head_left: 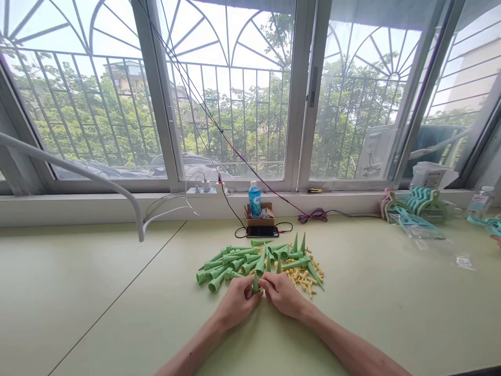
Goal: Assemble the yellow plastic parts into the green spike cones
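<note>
My left hand (238, 300) is closed around a green plastic spike (255, 283), its pointed tip upward. Close beside it, my right hand (282, 295) has its fingers pinched together near the spike; what they hold, if anything, is hidden. Just beyond both hands lies a pile of green cone-shaped spikes (230, 261) with wide ribbed collars, most on their sides and several standing point up. Many small yellow plastic pieces (305, 277) are heaped at the right of the pile, partly under the green spikes.
Behind the pile, a phone (262, 231) with a cable lies before a small cardboard box (268, 214) and a blue bottle (254, 201). A coiled cable (313, 215) is to the right. Clip hangers (426, 206) sit far right. A white curved arm (125, 193) hangs at left.
</note>
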Tool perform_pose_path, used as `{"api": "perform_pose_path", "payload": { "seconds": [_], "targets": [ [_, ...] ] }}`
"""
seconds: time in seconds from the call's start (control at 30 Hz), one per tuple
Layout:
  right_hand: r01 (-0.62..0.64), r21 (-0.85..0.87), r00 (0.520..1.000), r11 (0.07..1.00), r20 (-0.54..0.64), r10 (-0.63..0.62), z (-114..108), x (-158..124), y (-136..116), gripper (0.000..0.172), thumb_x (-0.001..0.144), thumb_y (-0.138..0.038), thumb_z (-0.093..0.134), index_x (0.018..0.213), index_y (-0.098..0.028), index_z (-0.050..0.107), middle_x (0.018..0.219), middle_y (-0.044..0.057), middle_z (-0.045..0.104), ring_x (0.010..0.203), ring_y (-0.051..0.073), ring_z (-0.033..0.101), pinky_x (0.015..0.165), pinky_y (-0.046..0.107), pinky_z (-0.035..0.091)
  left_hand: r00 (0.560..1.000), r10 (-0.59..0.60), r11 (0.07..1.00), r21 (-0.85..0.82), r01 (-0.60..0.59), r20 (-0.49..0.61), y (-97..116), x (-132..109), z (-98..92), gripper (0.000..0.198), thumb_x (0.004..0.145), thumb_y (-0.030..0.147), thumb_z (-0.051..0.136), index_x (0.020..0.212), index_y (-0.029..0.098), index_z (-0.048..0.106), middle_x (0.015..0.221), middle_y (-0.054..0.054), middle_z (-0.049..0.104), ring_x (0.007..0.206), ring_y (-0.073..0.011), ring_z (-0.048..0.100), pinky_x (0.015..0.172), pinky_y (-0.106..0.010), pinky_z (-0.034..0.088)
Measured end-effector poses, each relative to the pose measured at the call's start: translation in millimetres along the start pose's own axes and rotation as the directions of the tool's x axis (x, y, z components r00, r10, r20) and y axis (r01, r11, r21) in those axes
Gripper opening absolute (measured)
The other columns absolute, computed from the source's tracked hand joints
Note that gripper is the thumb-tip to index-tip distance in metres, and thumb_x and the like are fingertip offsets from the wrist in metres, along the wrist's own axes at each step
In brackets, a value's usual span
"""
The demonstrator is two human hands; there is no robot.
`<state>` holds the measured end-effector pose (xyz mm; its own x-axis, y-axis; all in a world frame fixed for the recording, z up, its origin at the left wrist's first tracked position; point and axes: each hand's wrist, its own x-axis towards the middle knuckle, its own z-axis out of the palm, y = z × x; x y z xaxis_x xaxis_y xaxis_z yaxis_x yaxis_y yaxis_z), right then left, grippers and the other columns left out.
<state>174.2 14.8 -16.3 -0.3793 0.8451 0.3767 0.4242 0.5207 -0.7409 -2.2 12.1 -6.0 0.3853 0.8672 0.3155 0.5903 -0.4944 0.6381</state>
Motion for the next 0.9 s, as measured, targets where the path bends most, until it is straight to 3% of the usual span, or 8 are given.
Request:
{"api": "perform_pose_path", "payload": {
  "seconds": [0.6,0.9],
  "targets": [
    [0.019,-0.064,0.998,0.998,-0.067,-0.023,1.3,3.5,3.9,0.039,0.097,-0.032,0.044,0.061,-0.018,0.041,0.056,-0.004,0.043,0.054,0.010,0.036,0.053,0.022,0.025,0.997,-0.073,0.993,-0.091,0.075,0.024,-2.9,4.0,-3.9,0.022,0.080,0.032,0.057,0.066,0.018,0.049,0.058,0.006,0.037,0.057,-0.0108,0.034,0.054,-0.022,0.028],
    [0.015,-0.073,0.998,0.997,-0.065,-0.020,2.0,2.3,3.9,0.031,0.095,-0.027,0.046,0.067,-0.017,0.053,0.058,-0.002,0.050,0.055,0.011,0.042,0.055,0.022,0.028,0.998,-0.049,0.998,-0.025,0.050,0.031,3.9,0.9,-5.0,0.026,0.081,0.032,0.056,0.064,0.019,0.040,0.056,0.006,0.038,0.054,-0.0105,0.034,0.052,-0.023,0.026]
  ]
}}
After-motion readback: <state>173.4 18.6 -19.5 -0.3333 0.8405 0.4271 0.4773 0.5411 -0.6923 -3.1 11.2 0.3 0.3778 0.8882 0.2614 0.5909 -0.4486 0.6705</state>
